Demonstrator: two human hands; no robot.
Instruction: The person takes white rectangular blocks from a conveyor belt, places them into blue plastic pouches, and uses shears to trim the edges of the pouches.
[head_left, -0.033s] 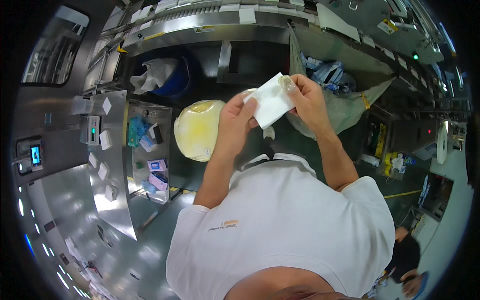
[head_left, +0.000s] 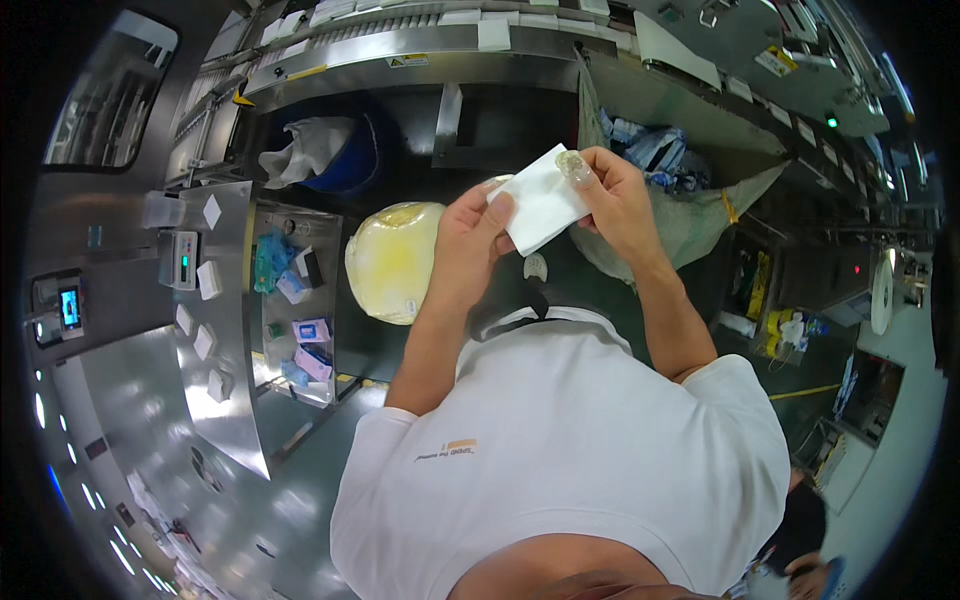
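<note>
A white folded sheet, like a wipe or tissue (head_left: 541, 203), is held up in front of my chest, tilted, with a corner pointing up. My left hand (head_left: 474, 232) pinches its left edge, the thumb lying on top. At the upper right corner my right hand (head_left: 618, 203) grips it between thumb and fingers. A clear, wrinkled film piece (head_left: 574, 168) sits at my right thumb tip; whether it is worn or held I cannot tell. Fingers under the sheet are hidden.
A round yellowish plastic-wrapped roll (head_left: 392, 264) stands left of my hands. A blue bin (head_left: 350, 165) and a large translucent sack (head_left: 690, 225) lie ahead under the conveyor (head_left: 440, 40). A steel table (head_left: 225, 330) with a scale (head_left: 186, 260) and white pads is at left. Another person (head_left: 800, 525) is at lower right.
My hands and the sheet look almost the same. The person at the lower right has shifted slightly downward in the view.
</note>
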